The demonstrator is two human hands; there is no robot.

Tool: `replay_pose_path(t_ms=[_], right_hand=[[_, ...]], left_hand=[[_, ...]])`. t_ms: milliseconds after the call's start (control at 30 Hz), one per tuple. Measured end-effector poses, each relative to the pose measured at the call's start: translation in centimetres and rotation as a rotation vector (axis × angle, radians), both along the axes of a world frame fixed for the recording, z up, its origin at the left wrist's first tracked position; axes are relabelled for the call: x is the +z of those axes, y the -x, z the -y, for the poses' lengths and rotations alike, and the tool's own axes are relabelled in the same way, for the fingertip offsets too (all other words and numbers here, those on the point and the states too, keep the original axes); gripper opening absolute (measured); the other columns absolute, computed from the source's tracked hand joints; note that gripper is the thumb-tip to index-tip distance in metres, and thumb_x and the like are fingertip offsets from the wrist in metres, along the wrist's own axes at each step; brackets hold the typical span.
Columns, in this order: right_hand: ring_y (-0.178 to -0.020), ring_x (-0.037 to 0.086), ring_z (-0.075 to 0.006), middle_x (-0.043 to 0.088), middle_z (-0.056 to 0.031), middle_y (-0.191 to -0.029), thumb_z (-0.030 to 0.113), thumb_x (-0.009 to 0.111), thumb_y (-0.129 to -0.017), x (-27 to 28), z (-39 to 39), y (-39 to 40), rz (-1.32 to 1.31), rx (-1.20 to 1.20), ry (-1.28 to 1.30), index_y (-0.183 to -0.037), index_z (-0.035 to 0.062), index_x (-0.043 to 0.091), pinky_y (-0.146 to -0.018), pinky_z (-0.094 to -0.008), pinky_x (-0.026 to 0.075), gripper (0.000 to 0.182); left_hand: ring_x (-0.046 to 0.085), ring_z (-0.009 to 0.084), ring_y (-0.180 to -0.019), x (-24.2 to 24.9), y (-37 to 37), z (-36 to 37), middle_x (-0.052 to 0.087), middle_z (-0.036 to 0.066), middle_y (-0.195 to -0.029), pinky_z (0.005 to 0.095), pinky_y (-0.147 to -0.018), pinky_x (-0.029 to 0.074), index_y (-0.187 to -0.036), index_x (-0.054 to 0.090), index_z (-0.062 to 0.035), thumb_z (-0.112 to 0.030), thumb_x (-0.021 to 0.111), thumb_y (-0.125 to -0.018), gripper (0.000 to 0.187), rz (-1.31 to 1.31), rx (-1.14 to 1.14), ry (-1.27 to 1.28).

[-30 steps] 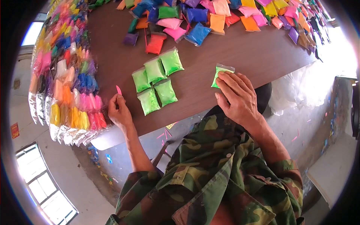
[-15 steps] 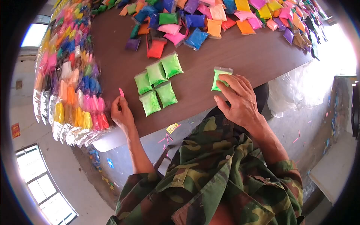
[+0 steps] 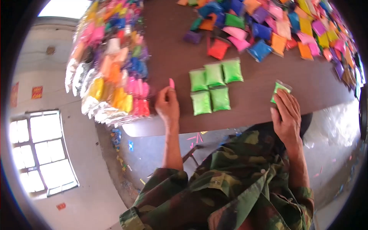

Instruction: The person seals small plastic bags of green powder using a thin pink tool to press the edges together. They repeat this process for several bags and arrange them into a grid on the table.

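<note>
Covering a green packet with the right hand, holding pink in the left

Through the head feed I have my right hand point(image 3: 287, 115) over a small, flat, bright green packet with a clear plastic edge point(image 3: 281, 87), towards the right side of the table. The packet lies on the tabletop under the fingers, its far left part in view past them. That hand is open, its fingers loosely bent and its thumb spread apart on the left; I cannot tell how firmly the fingertips press.

My left hand point(image 3: 167, 105) is closed, thumb and finger pinching a slender bright-pink piece point(image 3: 171, 83) that sticks out past the fingertips. Between my hands, closer to the left one, lie five light green square packets in clear plastic point(image 3: 214, 73), three in the far row and two in the near row.

All this sits on a dark brown, smooth table point(image 3: 253, 103). Across its far right side I see a loose heap of small multicoloured packets point(image 3: 262, 30); along the left, long clear bags filled with coloured packets point(image 3: 111, 76) lie side by side.

Below the near edge, bright scraps dot a grey floor point(image 3: 172, 153), and crumpled clear plastic point(image 3: 333, 122) sits at the right. At the left, a pale wall point(image 3: 88, 153) carries a bright paned window point(image 3: 46, 153) and small red papers point(image 3: 37, 92). A green-and-brown camouflage jacket point(image 3: 230, 180) fills my near view.
</note>
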State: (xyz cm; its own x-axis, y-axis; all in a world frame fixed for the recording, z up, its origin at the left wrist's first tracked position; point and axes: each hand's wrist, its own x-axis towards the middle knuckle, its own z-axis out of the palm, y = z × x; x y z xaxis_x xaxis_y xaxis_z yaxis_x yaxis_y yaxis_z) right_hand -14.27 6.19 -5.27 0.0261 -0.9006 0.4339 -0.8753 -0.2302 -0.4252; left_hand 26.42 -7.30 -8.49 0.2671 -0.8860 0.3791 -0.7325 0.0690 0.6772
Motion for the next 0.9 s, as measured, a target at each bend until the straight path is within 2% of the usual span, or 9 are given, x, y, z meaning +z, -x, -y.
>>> replay_pose_path(t_ms=[100,200,233,400,567,733,767,833,900], right_hand=[[-0.140,0.062,-0.0378,0.069,-0.0173,-0.146,0.004,0.074,-0.092,-0.3,-0.8,-0.5,0.018,-0.014,-0.008,-0.134,-0.0028,0.073,-0.120,-0.0518,0.046,0.042],[-0.140,0.062,-0.0377,0.068,-0.0167,-0.147,0.003,0.072,-0.093,-0.6,-1.3,-0.9,0.034,-0.034,-0.001,-0.137,-0.0026,0.072,-0.121,-0.0517,0.045,0.044],[-0.140,0.062,-0.0374,0.068,-0.0164,-0.147,0.003,0.071,-0.093,-0.9,-1.0,-0.4,0.030,-0.020,0.009,-0.137,-0.0024,0.072,-0.121,-0.0517,0.045,0.044],[-0.138,0.063,-0.0372,0.069,-0.0175,-0.146,0.003,0.067,-0.096,0.0,-0.3,0.2,0.036,0.007,0.007,-0.138,-0.0026,0.072,-0.121,-0.0525,0.045,0.042],[-0.135,0.065,-0.0396,0.070,-0.0195,-0.144,0.003,0.067,-0.097,1.1,-1.0,0.5,0.104,-0.017,0.043,-0.133,-0.0041,0.073,-0.118,-0.0504,0.048,0.038],[-0.128,0.068,-0.0404,0.072,-0.0182,-0.139,0.003,0.071,-0.094,1.1,-0.6,1.1,0.104,-0.056,0.050,-0.124,-0.0041,0.075,-0.111,-0.0484,0.052,0.031],[-0.126,0.068,-0.0404,0.073,-0.0178,-0.137,0.003,0.073,-0.093,0.8,-0.5,1.1,0.121,-0.071,0.049,-0.122,-0.0037,0.076,-0.110,-0.0484,0.053,0.029],[-0.127,0.069,-0.0383,0.073,-0.0162,-0.135,0.002,0.075,-0.091,0.1,-0.4,1.3,0.270,-0.083,0.052,-0.118,-0.0023,0.078,-0.108,-0.0480,0.054,0.027],[-0.128,0.069,-0.0366,0.073,-0.0153,-0.134,0.003,0.076,-0.091,0.5,0.0,1.9,0.162,-0.122,0.129,-0.117,-0.0019,0.078,-0.108,-0.0477,0.054,0.026]], left_hand=[[0.066,0.0127,-0.082,0.6,0.8,-0.2,0.076,0.004,-0.090,0.0325,-0.075,0.054,-0.110,0.080,-0.0027,-0.019,0.072,-0.102,0.020,-0.117,0.035,-0.079],[0.066,0.0125,-0.081,1.1,1.2,-0.3,0.075,0.004,-0.089,0.0324,-0.074,0.053,-0.110,0.080,-0.0020,-0.019,0.073,-0.102,0.020,-0.104,0.036,-0.063],[0.069,0.0173,-0.077,0.7,1.1,-0.2,0.077,0.009,-0.089,0.0352,-0.072,0.056,-0.108,0.080,-0.0036,-0.019,0.072,-0.103,0.018,-0.083,0.030,-0.032],[0.069,0.0156,-0.074,0.6,1.2,-0.1,0.077,0.009,-0.086,0.0350,-0.069,0.055,-0.108,0.080,-0.0037,-0.019,0.072,-0.103,0.018,-0.080,0.009,0.032],[0.067,0.0128,-0.081,0.8,1.2,-0.3,0.075,0.005,-0.088,0.0327,-0.075,0.055,-0.110,0.081,-0.0034,-0.017,0.072,-0.103,0.018,-0.141,0.029,-0.075],[0.067,0.0125,-0.082,0.2,0.2,-0.1,0.075,0.004,-0.089,0.0318,-0.075,0.055,-0.110,0.081,-0.0052,-0.019,0.071,-0.104,0.018,0.061,0.023,0.001],[0.068,0.0145,-0.083,-0.3,-0.3,0.1,0.076,0.007,-0.090,0.0332,-0.077,0.055,-0.110,0.081,-0.0051,-0.019,0.071,-0.104,0.018,0.066,0.021,-0.033],[0.068,0.0154,-0.084,-0.8,-0.7,0.4,0.076,0.007,-0.090,0.0336,-0.078,0.055,-0.111,0.081,-0.0042,-0.019,0.072,-0.103,0.019,0.041,0.002,-0.049],[0.066,0.0134,-0.084,-0.7,-1.0,0.6,0.075,0.005,-0.089,0.0322,-0.078,0.055,-0.113,0.080,-0.0027,-0.019,0.073,-0.103,0.020,-0.010,-0.020,-0.021]])
